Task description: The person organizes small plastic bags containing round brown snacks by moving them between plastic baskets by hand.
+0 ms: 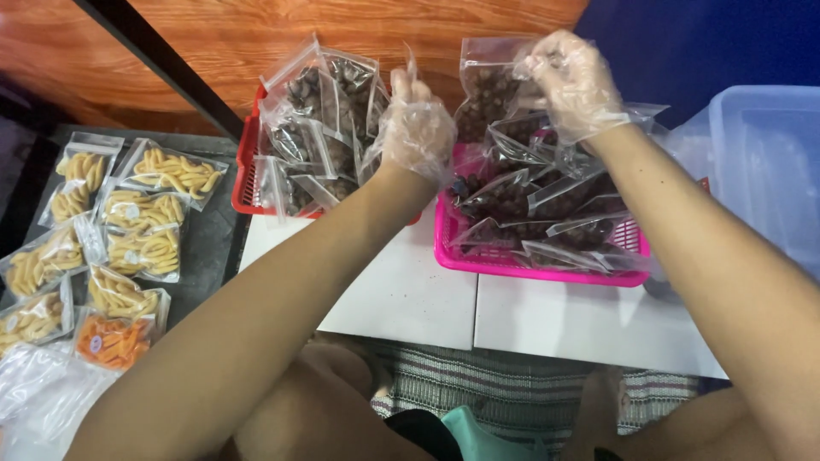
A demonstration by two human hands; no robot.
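Note:
Both my hands wear thin clear plastic gloves. My right hand (574,81) is raised over the pink basket (530,271) and pinches the top right corner of a clear zip bag of dark brown snacks (487,98). My left hand (416,128) is closed, with its fingers pinched together. It sits just left of that bag, between it and the red basket (245,162). I cannot tell whether my left hand touches the bag. Both baskets hold several filled bags of the same dark snacks.
The baskets stand on a white tabletop (401,294). On a dark surface to the left lie several bags of yellow stick snacks (141,226) and one orange bag (111,340). A translucent plastic box (760,154) stands at the right. A wooden wall is behind.

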